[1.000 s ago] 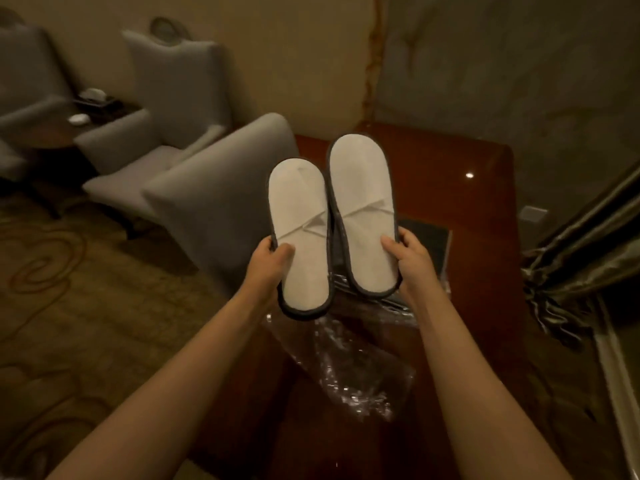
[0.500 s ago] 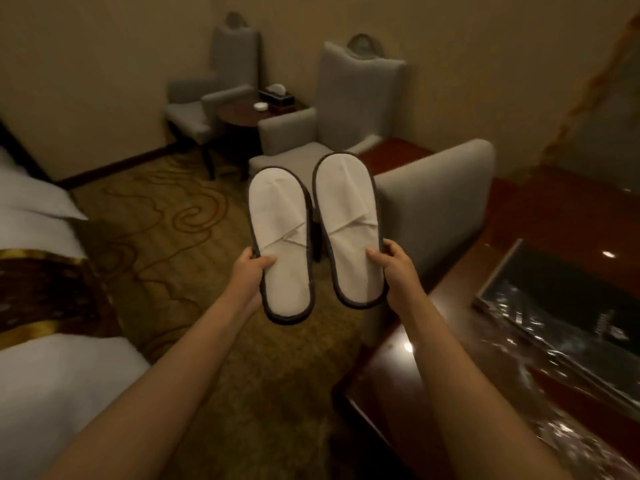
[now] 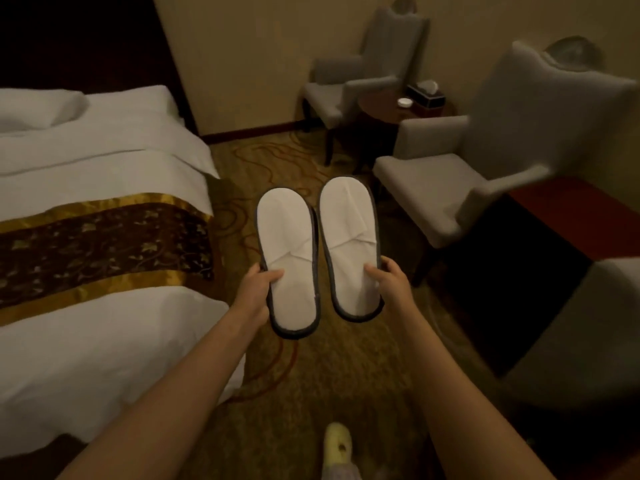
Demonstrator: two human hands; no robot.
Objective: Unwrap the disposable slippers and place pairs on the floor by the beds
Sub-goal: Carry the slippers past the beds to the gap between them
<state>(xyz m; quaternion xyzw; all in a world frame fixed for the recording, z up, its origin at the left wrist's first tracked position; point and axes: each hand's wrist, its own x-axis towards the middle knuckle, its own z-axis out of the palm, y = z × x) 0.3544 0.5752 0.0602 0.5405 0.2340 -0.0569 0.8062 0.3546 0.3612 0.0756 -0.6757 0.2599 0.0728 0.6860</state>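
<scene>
bed [image 3: 104, 209] left, armchairs [image 3: 485, 174] right, slippers [image 3: 318, 254] btwn.

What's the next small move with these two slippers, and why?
Probably lower both to the carpet beside the bed. The left hand and right hand each hold an unwrapped slipper (left slipper, right slipper) in the air, side by side, bed close on the left.
</scene>
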